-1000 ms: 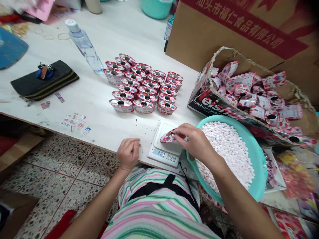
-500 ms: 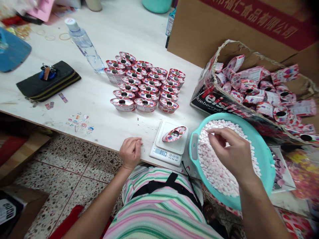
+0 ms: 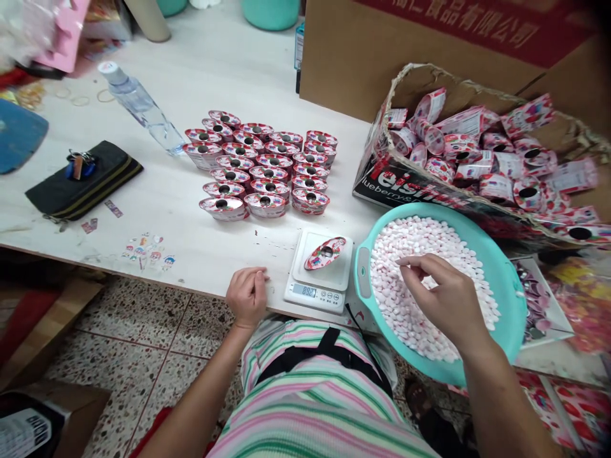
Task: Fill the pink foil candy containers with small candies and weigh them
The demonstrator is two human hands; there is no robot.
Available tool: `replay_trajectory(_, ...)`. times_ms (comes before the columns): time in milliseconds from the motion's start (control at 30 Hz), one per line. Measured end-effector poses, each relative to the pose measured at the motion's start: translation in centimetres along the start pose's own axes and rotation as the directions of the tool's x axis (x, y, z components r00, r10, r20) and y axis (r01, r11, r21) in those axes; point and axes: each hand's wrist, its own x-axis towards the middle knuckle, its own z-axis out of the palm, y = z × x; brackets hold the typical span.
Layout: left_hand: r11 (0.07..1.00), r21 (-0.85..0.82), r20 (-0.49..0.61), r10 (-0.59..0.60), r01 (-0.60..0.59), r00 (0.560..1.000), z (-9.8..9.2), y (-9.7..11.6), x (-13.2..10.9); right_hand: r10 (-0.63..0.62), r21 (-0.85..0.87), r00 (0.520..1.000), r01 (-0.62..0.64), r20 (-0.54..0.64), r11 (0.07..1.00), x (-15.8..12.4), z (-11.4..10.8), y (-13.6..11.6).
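My right hand (image 3: 442, 296) hovers over a turquoise basin (image 3: 363, 270) of small white candies (image 3: 415, 318), its thumb and fingers curled into a pinch. Whatever the fingertips may hold is too small to make out. My left hand (image 3: 247, 296) rests at the table's front edge, loosely closed with nothing seen in it. Between the hands stands a white digital scale (image 3: 298, 280) with a lit display. On its plate sits one red and white printed candy container (image 3: 315, 257) with a dark round hole in its top.
Several matching containers (image 3: 271, 173) stand in rows behind the scale. A torn carton (image 3: 405, 184) at the right is heaped with more. A water bottle (image 3: 143, 108) and a black wallet (image 3: 90, 178) lie on the left, near loose stickers (image 3: 147, 249).
The view has shifted slightly. My right hand stays over the candies with its fingers pinched, and my left hand stays closed at the edge. The scale's last digit appears different.
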Motion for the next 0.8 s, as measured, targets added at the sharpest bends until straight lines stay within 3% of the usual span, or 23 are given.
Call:
replay_trajectory(600, 1.000, 0.007, 0.025, -0.017, 0.017, 1.000, -0.1, 0.1, 0.2, 0.103, -0.016, 0.990, -0.105, -0.096, 0.994, -3.1, -0.2, 2.0)
replay_trajectory(800, 0.994, -0.098, 0.050, 0.045, -0.040, 0.998, -0.9, 2.7, 1.4, 0.115, 0.012, 0.981, -0.115, -0.157, 0.993, -4.6, -0.7, 2.9)
